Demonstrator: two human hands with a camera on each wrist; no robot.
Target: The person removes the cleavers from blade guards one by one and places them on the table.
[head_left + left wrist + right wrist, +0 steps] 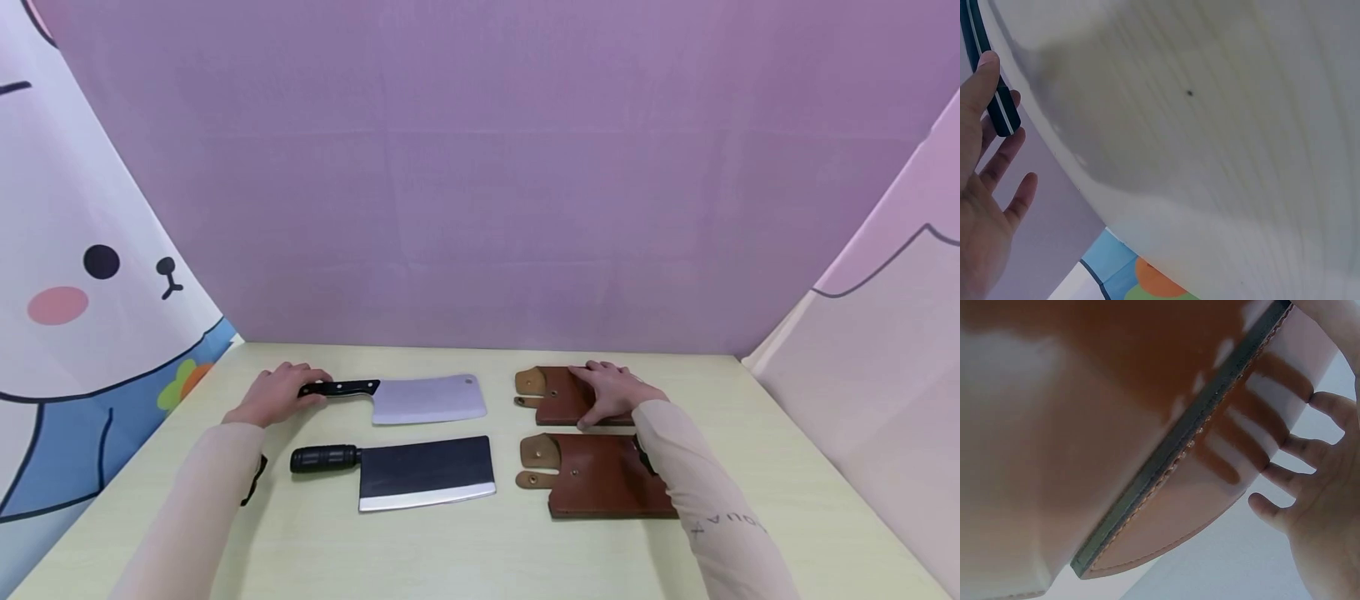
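Observation:
In the head view, two cleavers lie at left and two brown leather sheaths at right. My left hand (pixel 281 394) pinches the handle end of the far cleaver (pixel 429 400). In the left wrist view, the thumb lies on that black handle (pixel 1002 112), with fingers behind it. The near cleaver (pixel 427 473) has a dark blade and ribbed black handle. My right hand (pixel 617 392) spans the far sheath (pixel 553 406), thumb at its near edge and fingertips at its far edge, partly covering it. The near sheath (pixel 607 487) lies below, partly hidden by the right forearm.
A pale table (pixel 450 558) carries everything. Behind it stands a purple backdrop (pixel 480 183), with a cartoon-printed panel (pixel 97 333) on the left and a pale pink panel (pixel 877 375) on the right. Both sheaths have tan snap straps on their left ends.

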